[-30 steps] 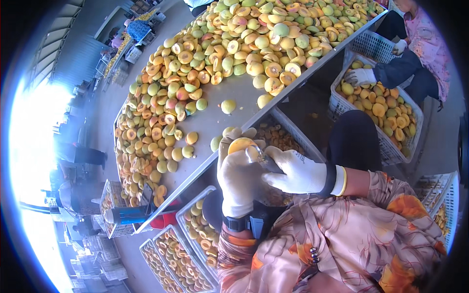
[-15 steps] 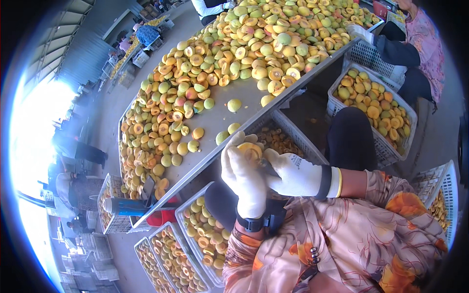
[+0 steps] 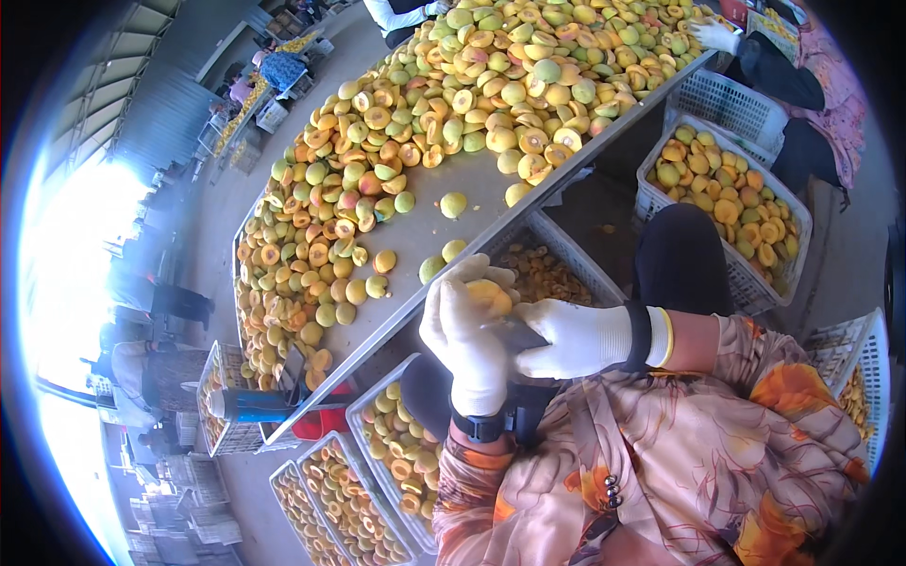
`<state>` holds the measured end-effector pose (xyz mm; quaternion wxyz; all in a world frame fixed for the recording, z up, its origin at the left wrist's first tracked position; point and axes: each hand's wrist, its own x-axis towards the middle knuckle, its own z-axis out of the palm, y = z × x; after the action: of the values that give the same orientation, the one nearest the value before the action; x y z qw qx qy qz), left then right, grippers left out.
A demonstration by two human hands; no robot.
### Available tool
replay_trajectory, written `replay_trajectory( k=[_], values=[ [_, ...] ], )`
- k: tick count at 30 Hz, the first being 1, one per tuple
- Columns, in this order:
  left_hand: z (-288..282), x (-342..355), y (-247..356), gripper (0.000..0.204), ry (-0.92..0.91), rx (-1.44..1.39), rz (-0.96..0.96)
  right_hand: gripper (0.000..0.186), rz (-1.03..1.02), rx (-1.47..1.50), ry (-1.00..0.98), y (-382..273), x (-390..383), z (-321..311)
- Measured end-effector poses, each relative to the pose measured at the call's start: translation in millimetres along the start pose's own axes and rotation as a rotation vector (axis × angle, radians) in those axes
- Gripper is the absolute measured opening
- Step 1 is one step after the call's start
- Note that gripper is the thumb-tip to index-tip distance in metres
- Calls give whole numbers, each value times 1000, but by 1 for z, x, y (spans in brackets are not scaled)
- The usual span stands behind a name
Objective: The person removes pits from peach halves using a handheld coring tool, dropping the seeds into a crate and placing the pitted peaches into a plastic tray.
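My left hand (image 3: 464, 340), in a white glove with a dark strap at the wrist, is closed around a halved yellow peach (image 3: 489, 298). My right hand (image 3: 587, 338), in a white knit glove with a dark band at the cuff, grips a small dark tool (image 3: 516, 336) right beside that fruit. The tool's tip and exact kind are hidden between my hands. Both hands are held over my lap, just off the edge of a metal table (image 3: 420, 222) heaped with whole and halved peaches (image 3: 377, 118).
Below my hands stands a crate of pits and scraps (image 3: 543, 274). Crates of peach halves are at the right (image 3: 727, 203) and lower left (image 3: 401, 443). A blue cylinder (image 3: 250, 406) sits at the table's left corner. At upper right a co-worker's gloved hand (image 3: 714, 36) reaches the heap.
My right hand has turned slightly and shifted a little right and down beside the peach. The co-worker's gloved hand has moved up onto the heap.
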<state>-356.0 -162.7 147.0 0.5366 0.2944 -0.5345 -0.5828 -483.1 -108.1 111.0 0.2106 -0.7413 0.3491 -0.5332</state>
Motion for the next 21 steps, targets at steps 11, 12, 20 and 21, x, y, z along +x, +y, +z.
replay_trajectory(
  k=[11, 12, 20, 21],
  values=[
    [4, 7, -13, 49, -155, -146, -97, 18, 979, 1414, -558, 3, 0, -38],
    [4, 7, -13, 48, -142, -139, -149, 20, 983, 1520, -566, 6, -2, -38],
    [-14, 6, -13, 44, -155, 131, 40, 19, 1002, 1196, -648, 11, 3, -25],
    [-8, 5, -10, 49, -172, -6, -44, 19, 970, 1372, -665, 15, 0, -23]
  ],
)
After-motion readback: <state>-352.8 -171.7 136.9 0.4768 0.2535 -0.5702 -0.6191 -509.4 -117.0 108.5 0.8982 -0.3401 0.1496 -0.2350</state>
